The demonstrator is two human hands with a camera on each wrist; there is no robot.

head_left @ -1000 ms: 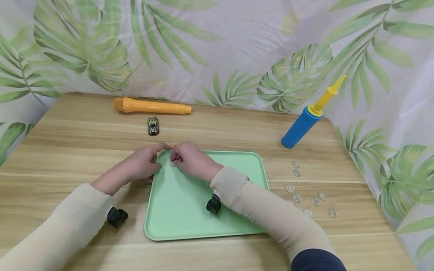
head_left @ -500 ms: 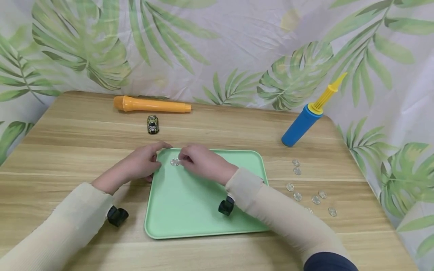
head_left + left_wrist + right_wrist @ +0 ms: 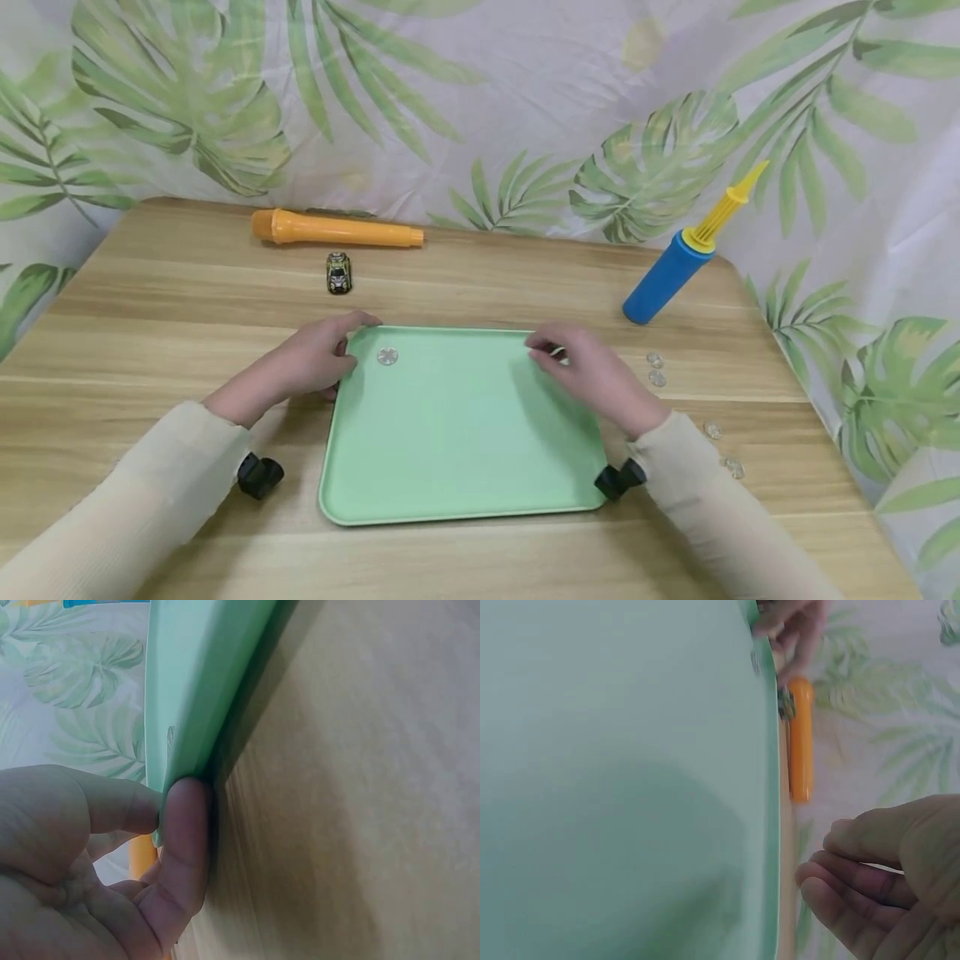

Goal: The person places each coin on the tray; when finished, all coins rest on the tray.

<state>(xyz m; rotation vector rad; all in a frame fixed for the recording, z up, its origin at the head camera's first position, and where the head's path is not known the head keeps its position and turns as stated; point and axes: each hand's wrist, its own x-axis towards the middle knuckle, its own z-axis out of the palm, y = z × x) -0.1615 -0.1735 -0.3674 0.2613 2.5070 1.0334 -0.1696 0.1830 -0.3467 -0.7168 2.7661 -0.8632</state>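
Note:
A light green tray point(image 3: 465, 433) lies on the wooden table. At its far left corner my left hand point(image 3: 311, 362) holds the rim; the left wrist view shows thumb and fingers pinching the tray wall point(image 3: 199, 697). One silvery coin point(image 3: 387, 356) lies flat inside the tray near that corner. My right hand point(image 3: 588, 375) hovers over the tray's far right part, fingers loosely bent. Nothing shows between its fingertips in the right wrist view. Right of the tray, more coins point(image 3: 657, 378) lie scattered on the table, some hidden by the right forearm.
Behind the tray lie an orange toy microphone point(image 3: 345, 230) and a small toy car point(image 3: 339, 273). A blue and yellow hand pump point(image 3: 671, 275) stands at the back right. A leaf-patterned cloth point(image 3: 510, 100) hangs along the table's far edge.
My right hand has let go of the coin at the tray's far left corner and moved right across the tray. The coin stays there. My left hand keeps its hold.

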